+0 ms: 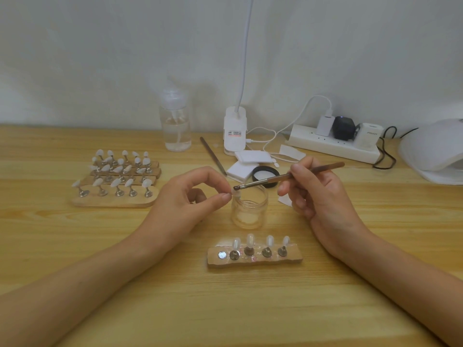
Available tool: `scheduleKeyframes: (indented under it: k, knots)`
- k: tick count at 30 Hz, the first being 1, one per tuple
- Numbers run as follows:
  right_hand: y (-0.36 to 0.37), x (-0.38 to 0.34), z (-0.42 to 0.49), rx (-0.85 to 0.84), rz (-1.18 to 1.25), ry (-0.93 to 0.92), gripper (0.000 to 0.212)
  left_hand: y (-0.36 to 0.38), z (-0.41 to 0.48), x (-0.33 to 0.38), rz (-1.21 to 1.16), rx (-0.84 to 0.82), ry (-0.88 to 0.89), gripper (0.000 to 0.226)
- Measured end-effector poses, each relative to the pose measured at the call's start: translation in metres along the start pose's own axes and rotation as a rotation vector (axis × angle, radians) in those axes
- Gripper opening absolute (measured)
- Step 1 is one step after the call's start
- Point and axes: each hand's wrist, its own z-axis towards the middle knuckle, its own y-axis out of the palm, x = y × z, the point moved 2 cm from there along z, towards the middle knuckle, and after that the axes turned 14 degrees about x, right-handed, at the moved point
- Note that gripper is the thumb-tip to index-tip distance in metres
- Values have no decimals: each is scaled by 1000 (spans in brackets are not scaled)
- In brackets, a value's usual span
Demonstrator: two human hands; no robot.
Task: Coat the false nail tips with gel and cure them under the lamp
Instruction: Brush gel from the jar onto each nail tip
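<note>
The bench (75,246) carries a white curing lamp (431,151) far right of the glass jar (249,211), cut off by the frame edge. Over the jar's left rim, the left hand (185,196) pinches a nail tip (236,195), which is hard to make out. The right hand (318,194) grips a brush (288,176), its bristles touching the tip.

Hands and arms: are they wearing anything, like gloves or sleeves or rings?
No. The left hand and right hand are bare: no gloves, rings or watch. Both forearms are bare too, with no sleeve in view. The fingernails look short and unpainted.
</note>
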Motion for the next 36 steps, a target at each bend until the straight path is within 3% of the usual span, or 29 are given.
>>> scheduleKeyframes:
  k: [6, 12, 17, 23, 29, 36]
  knots:
    - [-3, 2, 1, 73, 5, 30, 19, 0, 0, 0, 2, 1, 1, 7]
    - [0, -1, -2, -1, -14, -10, 22, 0, 0, -1, 2, 2, 5, 10]
    - [-2, 1, 1, 65, 7, 16, 19, 0, 0, -1, 4, 5, 5, 9]
    - [0, -1, -1, -8, 10, -42, 22, -1, 0, 0, -1, 11, -5, 11]
    - [-2, 1, 1, 59, 5, -2, 20, -2, -1, -1, 7, 16, -20, 11]
    - [0, -1, -2, 9, -14, -32, 21, -3, -1, -2, 27, 8, -41, 8]
